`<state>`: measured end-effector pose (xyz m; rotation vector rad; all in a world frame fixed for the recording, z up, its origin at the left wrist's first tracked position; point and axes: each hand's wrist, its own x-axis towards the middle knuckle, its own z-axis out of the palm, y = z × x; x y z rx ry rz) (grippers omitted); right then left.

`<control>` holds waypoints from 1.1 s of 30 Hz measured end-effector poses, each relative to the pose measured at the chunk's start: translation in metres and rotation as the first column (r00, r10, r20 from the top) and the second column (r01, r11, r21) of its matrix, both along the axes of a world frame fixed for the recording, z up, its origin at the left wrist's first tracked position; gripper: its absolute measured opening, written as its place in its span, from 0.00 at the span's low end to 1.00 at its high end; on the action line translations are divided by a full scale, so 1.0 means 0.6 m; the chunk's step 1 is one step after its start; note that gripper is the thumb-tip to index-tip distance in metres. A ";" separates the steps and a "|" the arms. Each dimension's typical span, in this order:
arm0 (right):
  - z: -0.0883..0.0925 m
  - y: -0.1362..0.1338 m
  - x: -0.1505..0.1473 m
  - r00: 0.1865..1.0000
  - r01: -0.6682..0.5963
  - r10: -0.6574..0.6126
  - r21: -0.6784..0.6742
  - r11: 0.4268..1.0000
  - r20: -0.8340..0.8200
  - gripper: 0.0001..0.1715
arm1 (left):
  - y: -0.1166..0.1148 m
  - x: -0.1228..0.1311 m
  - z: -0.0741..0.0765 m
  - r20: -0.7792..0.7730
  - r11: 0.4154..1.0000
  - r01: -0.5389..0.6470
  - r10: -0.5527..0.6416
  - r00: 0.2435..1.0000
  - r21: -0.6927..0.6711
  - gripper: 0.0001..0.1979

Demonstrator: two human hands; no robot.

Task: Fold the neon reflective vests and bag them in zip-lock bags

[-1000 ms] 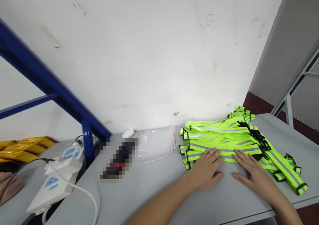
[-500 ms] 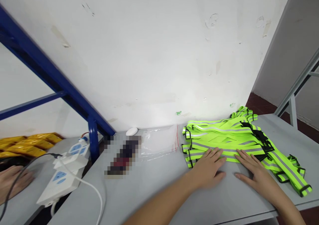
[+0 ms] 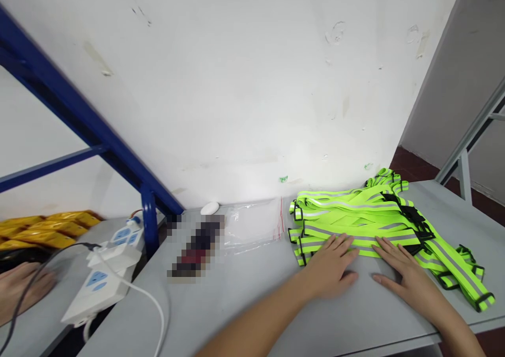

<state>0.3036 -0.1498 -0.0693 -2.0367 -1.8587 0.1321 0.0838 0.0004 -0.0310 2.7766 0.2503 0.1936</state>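
Observation:
A pile of neon yellow-green reflective vests (image 3: 355,215), made of straps with grey stripes and black buckles, lies on the grey table (image 3: 252,294). My left hand (image 3: 331,265) rests flat, its fingertips on the near straps. Beside it, my right hand (image 3: 406,275) lies with fingers spread, fingertips touching the same near edge. Neither hand grips anything. Clear plastic zip bags (image 3: 252,222) with a red seal line lie left of the pile.
A white oval object (image 3: 210,208) and a pixelated dark item (image 3: 197,249) lie left of the bags. Further left are a blue metal frame (image 3: 150,220), a white power strip (image 3: 100,283) with cables, yellow packets (image 3: 55,228) and another person's hand (image 3: 26,288).
The whole view has shifted very slightly. Both of my hands and the vests stay in the same place.

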 end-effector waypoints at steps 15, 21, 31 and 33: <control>0.002 0.000 0.000 1.000 0.000 0.000 -0.006 1.000 0.003 0.37 | 0.001 0.001 -0.005 -0.002 1.000 0.002 -0.002 1.000 0.028 0.29; 0.000 0.000 0.000 1.000 0.000 0.000 -0.011 1.000 0.013 0.37 | 0.001 0.000 -0.002 0.001 1.000 0.004 -0.004 1.000 0.012 0.29; 0.003 0.004 -0.004 1.000 0.000 0.000 -0.008 1.000 0.011 0.37 | 0.001 0.001 -0.001 -0.003 1.000 0.005 -0.005 1.000 0.001 0.29; 0.004 0.001 -0.007 1.000 -0.001 0.001 0.024 1.000 0.012 0.35 | 0.001 -0.001 -0.002 -0.007 1.000 0.004 -0.004 1.000 0.011 0.29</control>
